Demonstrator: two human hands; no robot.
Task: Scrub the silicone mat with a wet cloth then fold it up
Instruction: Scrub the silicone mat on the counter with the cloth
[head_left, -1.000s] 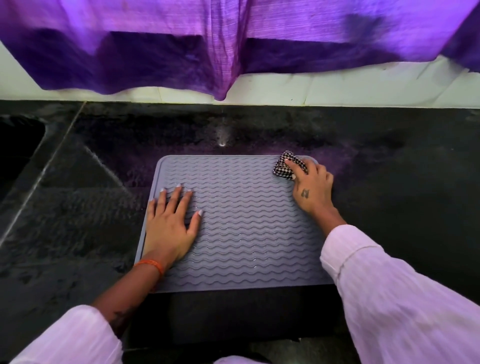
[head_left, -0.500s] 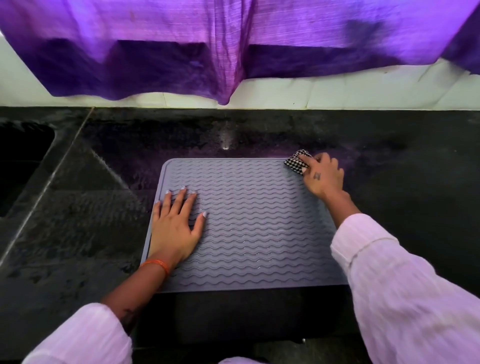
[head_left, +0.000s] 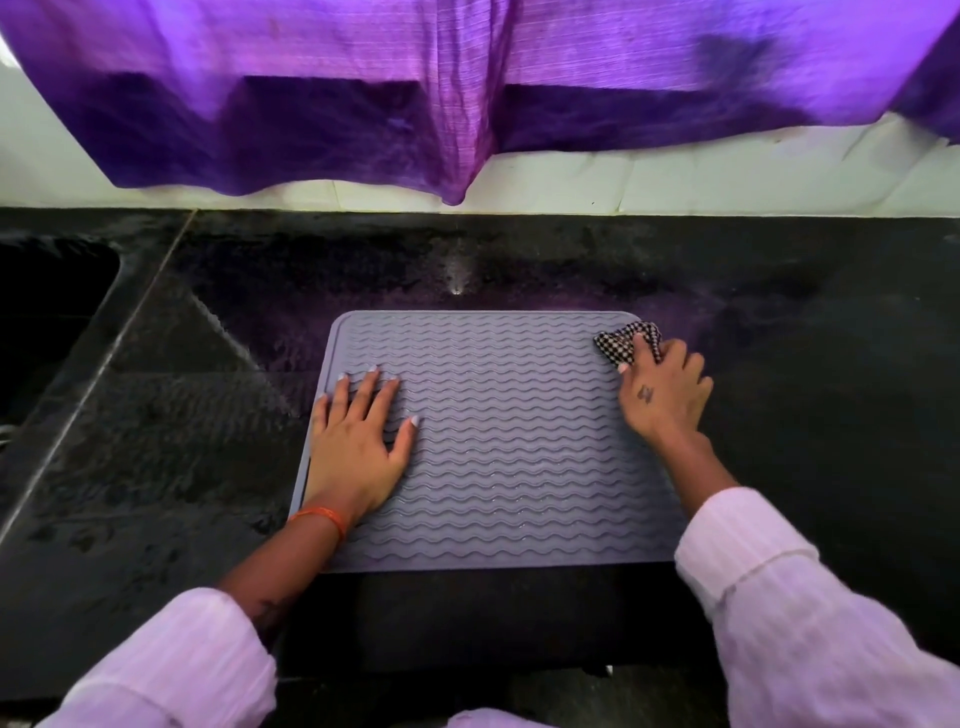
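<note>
While left hand (head_left: 358, 447) lies flat, fingers straight, on mat (head_left: 519, 441) left side, right hand (head_left: 662, 395) grips checked cloth (head_left: 621, 343) at far-right corner. Mat flat on dark surface (head_left: 805, 389), unfolded.

Left hand (head_left: 358, 447) lies flat, fingers straight and slightly spread; right hand (head_left: 662, 389) reaches forward, fingers curled, gripping.

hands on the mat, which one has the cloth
The right hand, at the mat's far right corner, presses the checkered cloth under its fingers. The left hand lies flat and bare on the mat's left side.
</note>
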